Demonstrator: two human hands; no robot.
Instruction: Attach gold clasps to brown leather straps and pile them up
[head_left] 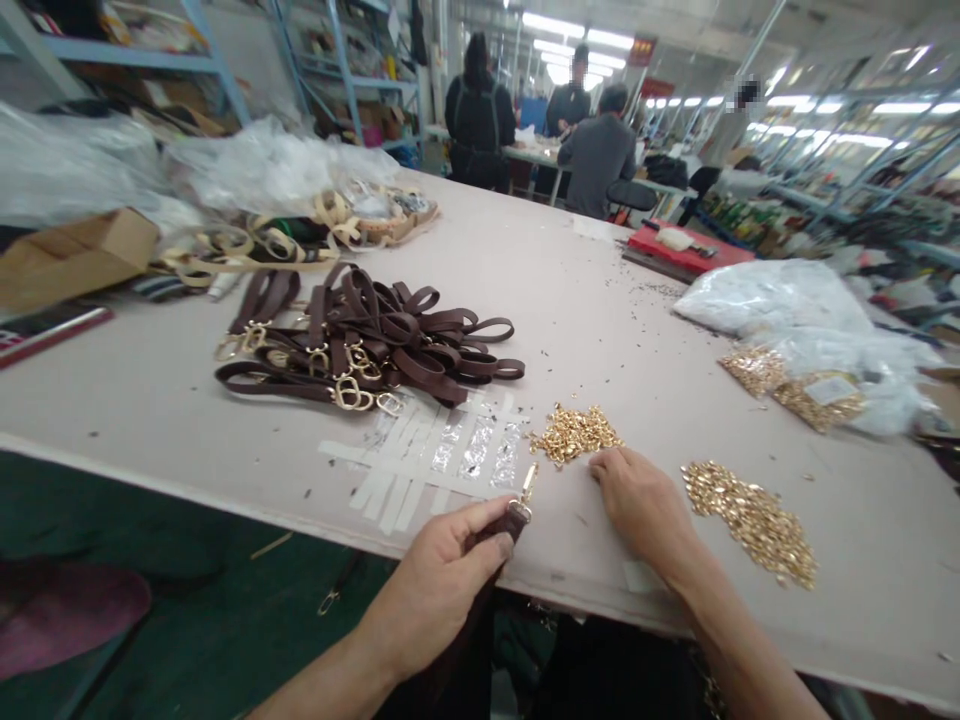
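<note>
My left hand [457,570] grips the end of a dark brown leather strap [512,522] over the table's front edge. A gold clasp [529,484] sticks up from that end. My right hand [637,495] rests at the near side of a heap of small gold metal pieces [577,432]. Its fingertips are pinched together; whatever they hold is too small to make out. To its right lies a second pile of small gold pieces [750,515]. Further left, many brown leather straps [405,335] with gold rings and clasps are stacked.
Strips of tape [397,490] cross the table [247,470] near the front. Plastic bags [795,300] with gold pieces lie at right, near a red block [690,245]. A cardboard box [79,255] and beige straps sit at left. Several people are in the background.
</note>
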